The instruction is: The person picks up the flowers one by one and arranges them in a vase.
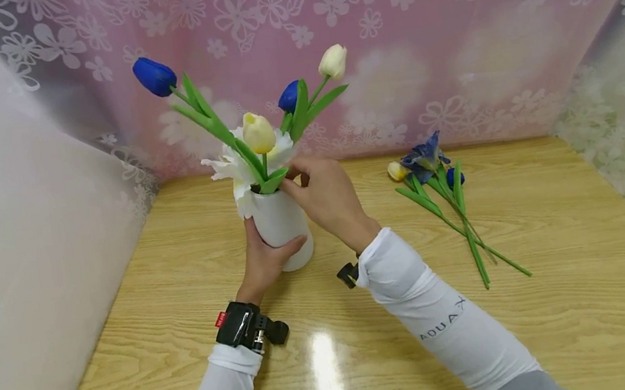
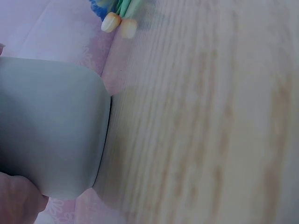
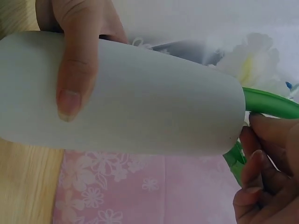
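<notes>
A white vase (image 1: 281, 225) stands on the table, gripped low on its side by my left hand (image 1: 267, 257), the thumb across its front. In the right wrist view, the left thumb (image 3: 77, 79) lies along the vase wall. My right hand (image 1: 327, 196) is at the rim, its curled fingertips pinching a green tulip stem, partly hidden by the fingers. From the vase rise a pale yellow tulip (image 1: 259, 133), a blue tulip (image 1: 155, 77), a cream tulip (image 1: 333, 62), another blue tulip (image 1: 289, 97) and white ruffled petals (image 1: 228, 165).
To the right on the wooden table (image 1: 556, 202) lie loose flowers: a blue ruffled flower (image 1: 423, 157), a yellow-white tulip (image 1: 397, 171) and a dark blue tulip (image 1: 455, 177), their stems crossing. A pink floral curtain (image 1: 446, 39) hangs behind, and a white wall (image 1: 26, 226) borders the left.
</notes>
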`<state>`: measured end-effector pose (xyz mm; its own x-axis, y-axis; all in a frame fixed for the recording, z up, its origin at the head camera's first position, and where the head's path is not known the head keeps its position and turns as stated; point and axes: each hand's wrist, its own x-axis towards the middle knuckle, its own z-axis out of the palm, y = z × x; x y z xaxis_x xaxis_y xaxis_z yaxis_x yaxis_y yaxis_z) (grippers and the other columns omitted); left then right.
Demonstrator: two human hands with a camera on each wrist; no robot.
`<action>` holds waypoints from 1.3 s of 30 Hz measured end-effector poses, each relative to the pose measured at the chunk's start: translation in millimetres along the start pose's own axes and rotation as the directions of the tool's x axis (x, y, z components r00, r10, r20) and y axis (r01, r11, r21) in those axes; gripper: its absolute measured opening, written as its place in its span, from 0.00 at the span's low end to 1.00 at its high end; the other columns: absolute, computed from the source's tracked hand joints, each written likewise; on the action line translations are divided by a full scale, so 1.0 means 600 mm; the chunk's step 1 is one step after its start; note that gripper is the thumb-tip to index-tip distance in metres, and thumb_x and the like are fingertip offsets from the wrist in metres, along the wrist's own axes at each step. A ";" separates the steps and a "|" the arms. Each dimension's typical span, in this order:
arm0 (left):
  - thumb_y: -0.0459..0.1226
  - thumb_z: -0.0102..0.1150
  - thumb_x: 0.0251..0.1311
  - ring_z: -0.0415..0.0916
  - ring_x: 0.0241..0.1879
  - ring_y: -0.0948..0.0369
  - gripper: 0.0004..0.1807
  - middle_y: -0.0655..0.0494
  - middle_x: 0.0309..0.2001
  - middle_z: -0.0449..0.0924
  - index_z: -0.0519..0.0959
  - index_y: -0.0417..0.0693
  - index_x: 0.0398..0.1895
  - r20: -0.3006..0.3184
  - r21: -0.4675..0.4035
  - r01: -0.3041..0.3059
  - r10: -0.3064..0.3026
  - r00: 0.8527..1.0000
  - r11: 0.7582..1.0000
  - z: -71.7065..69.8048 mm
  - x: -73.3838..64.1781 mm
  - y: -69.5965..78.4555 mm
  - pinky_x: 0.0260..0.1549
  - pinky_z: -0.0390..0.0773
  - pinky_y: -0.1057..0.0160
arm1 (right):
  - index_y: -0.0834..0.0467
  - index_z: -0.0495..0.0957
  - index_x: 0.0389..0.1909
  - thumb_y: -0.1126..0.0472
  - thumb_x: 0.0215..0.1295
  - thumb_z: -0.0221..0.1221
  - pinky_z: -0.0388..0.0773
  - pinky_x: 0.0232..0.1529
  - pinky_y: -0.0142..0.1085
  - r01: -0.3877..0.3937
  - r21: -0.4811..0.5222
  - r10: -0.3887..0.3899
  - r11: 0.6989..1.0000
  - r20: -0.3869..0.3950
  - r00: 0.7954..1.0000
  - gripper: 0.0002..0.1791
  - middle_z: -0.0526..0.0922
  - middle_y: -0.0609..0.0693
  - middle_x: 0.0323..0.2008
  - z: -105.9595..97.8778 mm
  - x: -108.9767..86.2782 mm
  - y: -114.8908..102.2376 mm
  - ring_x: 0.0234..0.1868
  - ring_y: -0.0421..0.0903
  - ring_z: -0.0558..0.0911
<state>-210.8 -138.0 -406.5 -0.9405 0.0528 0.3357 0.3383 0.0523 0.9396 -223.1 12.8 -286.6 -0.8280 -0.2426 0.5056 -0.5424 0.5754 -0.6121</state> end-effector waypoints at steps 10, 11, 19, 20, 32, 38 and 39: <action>0.30 0.73 0.47 0.66 0.56 0.53 0.53 0.48 0.60 0.64 0.48 0.52 0.71 -0.027 0.026 -0.028 0.028 0.999 0.999 0.003 0.000 -0.001 0.55 0.65 0.50 | 0.56 0.83 0.37 0.56 0.65 0.62 0.69 0.26 0.35 0.024 0.168 -0.013 0.985 -0.063 0.998 0.08 0.80 0.42 0.27 -0.015 -0.035 0.036 0.24 0.41 0.71; 0.30 0.73 0.47 0.66 0.56 0.53 0.53 0.49 0.60 0.64 0.47 0.53 0.71 -0.030 0.025 -0.023 0.024 0.999 0.999 0.004 -0.001 -0.001 0.55 0.65 0.51 | 0.55 0.83 0.36 0.55 0.65 0.62 0.68 0.25 0.35 0.013 0.167 -0.003 0.986 -0.060 0.998 0.08 0.80 0.42 0.27 -0.017 -0.039 0.043 0.24 0.41 0.71; 0.30 0.73 0.48 0.64 0.57 0.53 0.55 0.49 0.61 0.62 0.46 0.59 0.72 -0.019 0.014 0.001 -0.001 1.000 1.000 0.003 0.000 -0.004 0.55 0.64 0.51 | 0.53 0.83 0.36 0.53 0.66 0.61 0.68 0.25 0.37 -0.099 0.164 0.107 0.982 -0.041 0.993 0.08 0.78 0.44 0.24 -0.038 -0.076 0.115 0.23 0.42 0.71; 0.31 0.73 0.48 0.64 0.57 0.53 0.55 0.49 0.61 0.62 0.46 0.58 0.72 -0.020 0.013 0.005 -0.005 1.000 1.000 0.003 0.000 -0.004 0.54 0.64 0.51 | 0.54 0.83 0.36 0.53 0.66 0.61 0.68 0.25 0.37 -0.119 0.159 0.127 0.980 -0.038 0.991 0.08 0.78 0.44 0.25 -0.041 -0.080 0.125 0.24 0.43 0.71; 0.30 0.72 0.47 0.63 0.56 0.53 0.55 0.48 0.60 0.61 0.46 0.55 0.73 -0.028 0.001 0.019 -0.019 0.999 1.000 0.005 -0.002 -0.006 0.54 0.63 0.52 | 0.58 0.81 0.43 0.55 0.67 0.59 0.73 0.36 0.40 -0.319 0.085 0.323 0.944 -0.030 0.946 0.11 0.81 0.50 0.37 -0.087 -0.120 0.217 0.35 0.45 0.77; 0.29 0.72 0.48 0.63 0.55 0.54 0.54 0.48 0.59 0.62 0.46 0.54 0.72 -0.022 -0.006 0.023 -0.023 0.999 1.000 0.006 -0.001 -0.005 0.54 0.63 0.53 | 0.59 0.80 0.46 0.55 0.68 0.58 0.74 0.31 0.40 -0.384 -0.009 0.383 0.923 -0.060 0.922 0.13 0.82 0.53 0.41 -0.110 -0.137 0.253 0.36 0.48 0.78; 0.29 0.72 0.48 0.63 0.55 0.54 0.53 0.48 0.59 0.62 0.47 0.54 0.72 -0.022 -0.006 0.022 -0.022 1.000 1.000 0.006 -0.001 -0.005 0.54 0.63 0.53 | 0.59 0.80 0.46 0.55 0.68 0.57 0.74 0.30 0.40 -0.398 -0.016 0.396 0.917 -0.064 0.916 0.13 0.82 0.53 0.41 -0.114 -0.140 0.259 0.37 0.48 0.78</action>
<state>-211.0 -134.6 -409.7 -0.9482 0.0298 0.3164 0.3175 0.0473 0.9471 -228.2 176.0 -382.5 -0.9641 0.0563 0.2596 -0.1655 0.6370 -0.7529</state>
